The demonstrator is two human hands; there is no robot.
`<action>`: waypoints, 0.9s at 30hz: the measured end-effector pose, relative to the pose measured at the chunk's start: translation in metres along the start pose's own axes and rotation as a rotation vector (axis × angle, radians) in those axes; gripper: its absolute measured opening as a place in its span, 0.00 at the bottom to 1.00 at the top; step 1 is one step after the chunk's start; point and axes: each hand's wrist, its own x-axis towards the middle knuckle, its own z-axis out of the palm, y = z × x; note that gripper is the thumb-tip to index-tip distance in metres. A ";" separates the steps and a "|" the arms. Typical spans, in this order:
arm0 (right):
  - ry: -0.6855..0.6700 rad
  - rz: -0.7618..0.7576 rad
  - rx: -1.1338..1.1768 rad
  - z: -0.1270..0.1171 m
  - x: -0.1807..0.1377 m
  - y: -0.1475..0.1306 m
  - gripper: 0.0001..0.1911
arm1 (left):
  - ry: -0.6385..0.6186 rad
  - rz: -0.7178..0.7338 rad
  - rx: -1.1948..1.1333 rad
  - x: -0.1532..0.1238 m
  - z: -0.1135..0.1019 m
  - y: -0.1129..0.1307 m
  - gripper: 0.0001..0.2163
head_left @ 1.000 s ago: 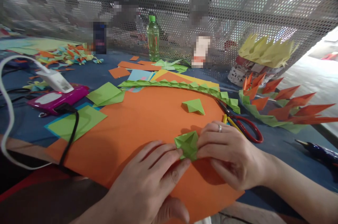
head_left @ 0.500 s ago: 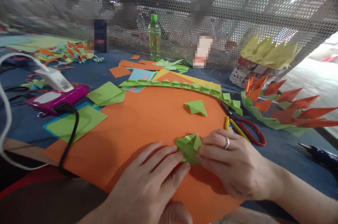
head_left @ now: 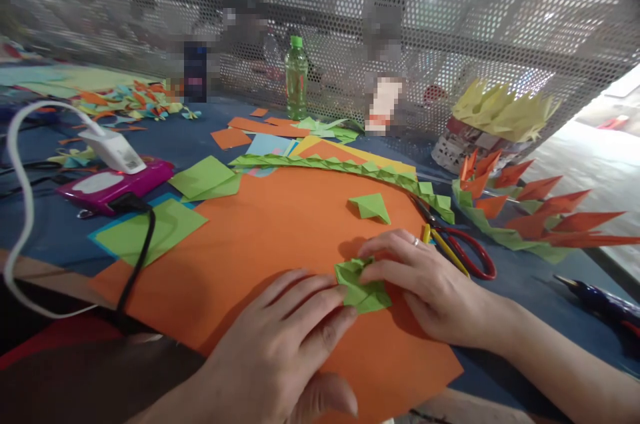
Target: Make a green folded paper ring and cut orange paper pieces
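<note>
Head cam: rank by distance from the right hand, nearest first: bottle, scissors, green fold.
1. Green fold: touching the right hand, at its left side.
2. Scissors: close behind the hand, slightly to its right.
3. Bottle: far back on the table, to the left.

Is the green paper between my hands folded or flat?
Folded: the green paper piece shows creases and raised flaps, with the left hand and right hand touching it on the orange sheet.
</note>
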 end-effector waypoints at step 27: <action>0.033 -0.051 0.273 0.009 0.005 -0.024 0.11 | 0.056 0.042 0.061 -0.017 -0.003 0.010 0.21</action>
